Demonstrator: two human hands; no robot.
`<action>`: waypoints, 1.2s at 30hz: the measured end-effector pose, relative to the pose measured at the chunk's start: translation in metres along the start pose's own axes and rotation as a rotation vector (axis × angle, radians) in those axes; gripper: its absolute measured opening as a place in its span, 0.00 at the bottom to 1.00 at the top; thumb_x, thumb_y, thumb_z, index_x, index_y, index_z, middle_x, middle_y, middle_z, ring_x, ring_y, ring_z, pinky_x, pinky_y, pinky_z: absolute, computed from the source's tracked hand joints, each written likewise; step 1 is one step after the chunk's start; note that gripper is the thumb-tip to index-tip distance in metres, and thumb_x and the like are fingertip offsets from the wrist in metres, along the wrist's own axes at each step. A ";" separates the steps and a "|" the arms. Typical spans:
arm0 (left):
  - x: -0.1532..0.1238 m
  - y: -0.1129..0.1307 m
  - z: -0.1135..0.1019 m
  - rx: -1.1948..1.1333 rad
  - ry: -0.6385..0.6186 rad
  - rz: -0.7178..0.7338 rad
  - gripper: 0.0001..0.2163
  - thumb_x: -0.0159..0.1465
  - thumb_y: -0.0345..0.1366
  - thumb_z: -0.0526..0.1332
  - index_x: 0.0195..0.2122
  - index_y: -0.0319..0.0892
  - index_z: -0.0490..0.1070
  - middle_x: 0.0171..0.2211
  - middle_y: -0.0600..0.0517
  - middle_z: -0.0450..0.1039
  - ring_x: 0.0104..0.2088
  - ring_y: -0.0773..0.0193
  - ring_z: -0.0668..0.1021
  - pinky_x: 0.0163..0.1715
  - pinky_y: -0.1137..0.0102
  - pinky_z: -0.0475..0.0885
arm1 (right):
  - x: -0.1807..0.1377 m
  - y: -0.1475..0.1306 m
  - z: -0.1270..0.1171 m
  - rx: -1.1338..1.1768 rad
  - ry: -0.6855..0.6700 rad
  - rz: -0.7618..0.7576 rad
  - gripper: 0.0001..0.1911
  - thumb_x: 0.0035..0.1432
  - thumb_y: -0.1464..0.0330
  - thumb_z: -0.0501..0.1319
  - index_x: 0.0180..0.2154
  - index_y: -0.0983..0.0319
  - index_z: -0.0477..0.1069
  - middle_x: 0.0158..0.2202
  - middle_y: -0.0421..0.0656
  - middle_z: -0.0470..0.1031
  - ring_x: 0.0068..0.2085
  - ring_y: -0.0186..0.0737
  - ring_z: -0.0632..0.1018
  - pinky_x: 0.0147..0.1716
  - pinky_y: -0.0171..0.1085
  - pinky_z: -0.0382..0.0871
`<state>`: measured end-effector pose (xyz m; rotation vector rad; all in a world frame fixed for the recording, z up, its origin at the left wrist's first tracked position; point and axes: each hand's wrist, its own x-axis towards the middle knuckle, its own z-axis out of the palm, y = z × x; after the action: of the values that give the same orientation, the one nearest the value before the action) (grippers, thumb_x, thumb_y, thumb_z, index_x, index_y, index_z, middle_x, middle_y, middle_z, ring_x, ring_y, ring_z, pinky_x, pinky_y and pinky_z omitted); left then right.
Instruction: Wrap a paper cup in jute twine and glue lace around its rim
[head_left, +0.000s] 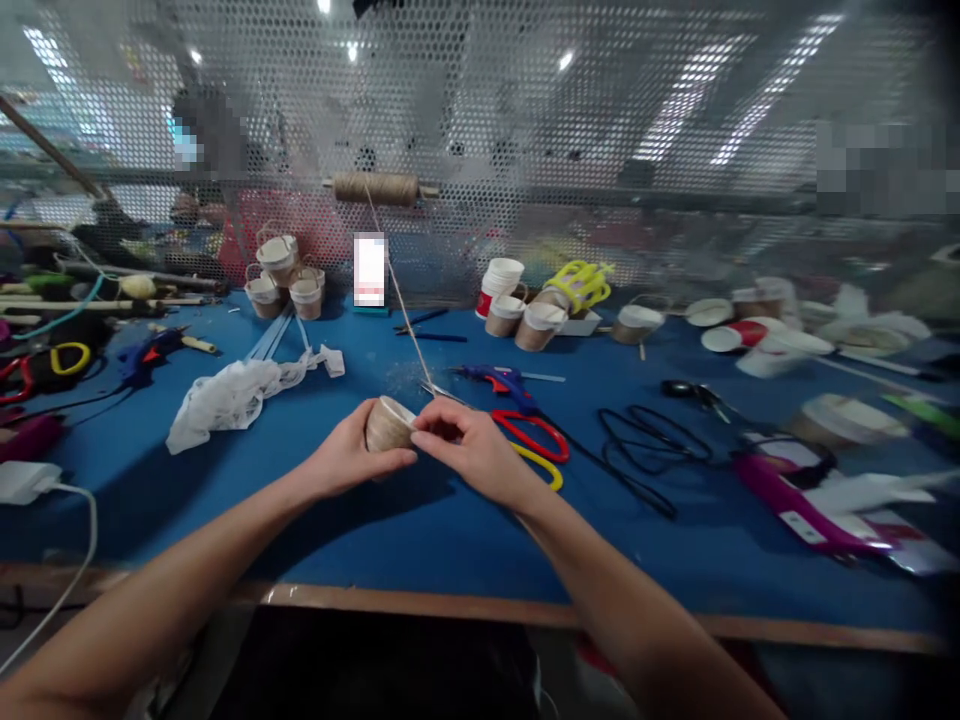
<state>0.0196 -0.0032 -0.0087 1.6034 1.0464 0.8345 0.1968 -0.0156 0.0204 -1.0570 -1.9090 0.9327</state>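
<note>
My left hand [345,450] is closed round a small paper cup [388,425] wrapped in brown twine, tilted with its white rim toward the right. At that rim, the fingers of my right hand [465,445] are pinched together. A taut strand of twine [405,305] comes down from a spool [376,189] on a rod and meets my right fingers; its end at the cup is hidden by them. Scissors with red and yellow handles [531,437] lie partly under my right hand. Just beyond rests a blue glue gun [501,384].
Twine-wrapped cups with handles [306,297] stand at the back left, near a phone [370,270]. White lace [232,400] lies to the left. More cups [541,325], a black cable [652,445] and a purple tool [802,510] are to the right. Perforated metal [480,110] rises behind.
</note>
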 end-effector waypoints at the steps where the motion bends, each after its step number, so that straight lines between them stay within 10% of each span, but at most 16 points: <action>1: 0.000 0.001 0.000 0.002 0.019 0.010 0.24 0.48 0.45 0.68 0.40 0.38 0.63 0.28 0.53 0.68 0.27 0.65 0.71 0.26 0.72 0.66 | 0.000 0.001 0.000 0.026 0.002 0.028 0.06 0.52 0.66 0.60 0.29 0.63 0.68 0.26 0.37 0.65 0.26 0.31 0.66 0.26 0.33 0.61; 29: 0.007 -0.005 0.007 -0.441 -0.034 -0.046 0.24 0.47 0.46 0.68 0.40 0.36 0.65 0.29 0.50 0.71 0.26 0.65 0.75 0.29 0.68 0.69 | 0.006 0.005 -0.002 0.026 0.072 0.011 0.11 0.54 0.63 0.57 0.30 0.66 0.68 0.22 0.36 0.64 0.23 0.29 0.64 0.23 0.31 0.58; 36: 0.012 -0.011 -0.007 -0.177 0.135 0.136 0.34 0.43 0.39 0.71 0.51 0.42 0.59 0.46 0.46 0.66 0.49 0.54 0.69 0.51 0.59 0.61 | 0.006 0.006 -0.002 -0.118 0.065 -0.088 0.05 0.54 0.69 0.56 0.28 0.64 0.68 0.23 0.37 0.65 0.25 0.31 0.65 0.26 0.32 0.59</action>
<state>0.0158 0.0114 -0.0168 1.4969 0.9359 1.1089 0.1985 -0.0073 0.0183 -1.0495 -1.9593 0.7358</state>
